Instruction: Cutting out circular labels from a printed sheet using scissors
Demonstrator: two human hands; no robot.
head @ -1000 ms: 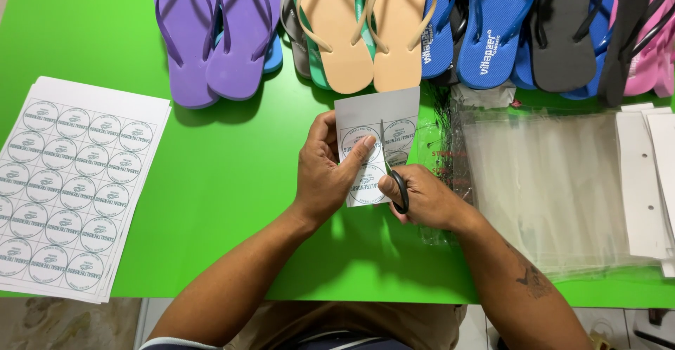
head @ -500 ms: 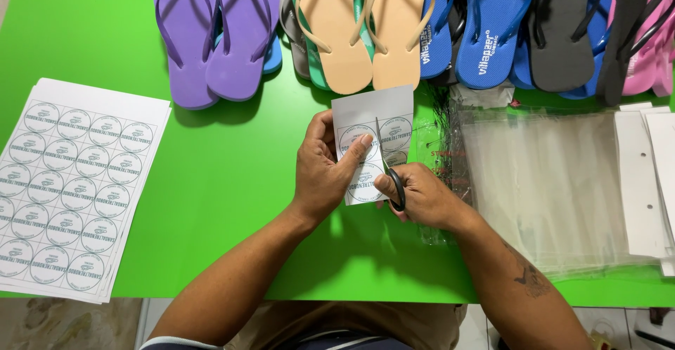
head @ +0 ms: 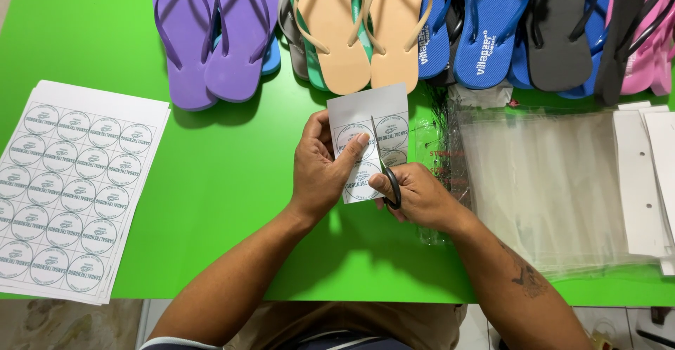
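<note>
My left hand (head: 320,171) pinches a small white piece of paper (head: 371,114) printed with round labels, holding it upright over the green table (head: 218,188). My right hand (head: 415,195) grips black-handled scissors (head: 385,174), whose blades run up through the middle of the paper between two columns of labels. Both hands meet at the table's centre, just in front of the row of sandals.
A stack of white sheets with round labels (head: 67,185) lies at the left. Clear plastic bags (head: 548,181) and white card strips (head: 643,181) lie at the right. Purple (head: 211,34), peach (head: 358,27), blue (head: 485,27), black and pink flip-flops line the far edge.
The scissors have advanced a little further up the paper strip. Both hands stay in nearly the same place.
</note>
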